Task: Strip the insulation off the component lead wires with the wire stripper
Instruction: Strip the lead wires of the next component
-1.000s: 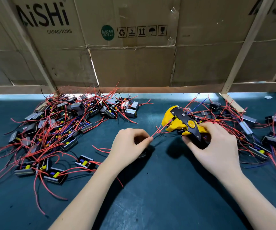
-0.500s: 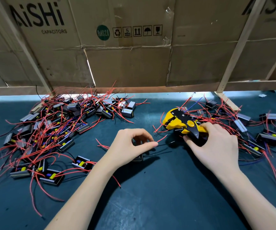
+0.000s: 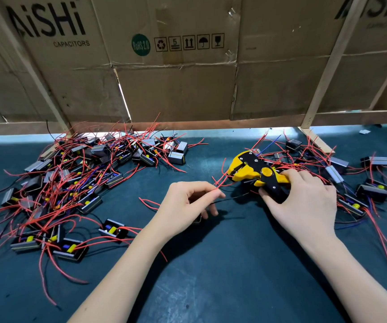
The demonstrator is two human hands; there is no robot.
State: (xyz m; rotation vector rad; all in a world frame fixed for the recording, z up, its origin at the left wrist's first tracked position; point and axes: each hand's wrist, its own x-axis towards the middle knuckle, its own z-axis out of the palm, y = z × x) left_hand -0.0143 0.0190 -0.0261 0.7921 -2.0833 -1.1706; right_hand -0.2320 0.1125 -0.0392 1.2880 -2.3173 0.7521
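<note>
Left hand (image 3: 187, 206) pinching red lead wire (image 3: 220, 181); right hand (image 3: 304, 203) gripping yellow wire stripper (image 3: 253, 171); "AiSHi CAPACITORS", "RoHS 2.0" on cardboard (image 3: 187, 89)

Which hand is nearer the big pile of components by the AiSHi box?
Left. The left hand is just right of the pile; the right hand, holding the stripper, is farther right.

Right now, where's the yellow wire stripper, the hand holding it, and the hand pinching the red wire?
wire stripper (image 3: 266, 171), head view, yellow pivot button.
right hand (image 3: 304, 203), head view, back of hand.
left hand (image 3: 183, 203), head view, back of hand.
</note>
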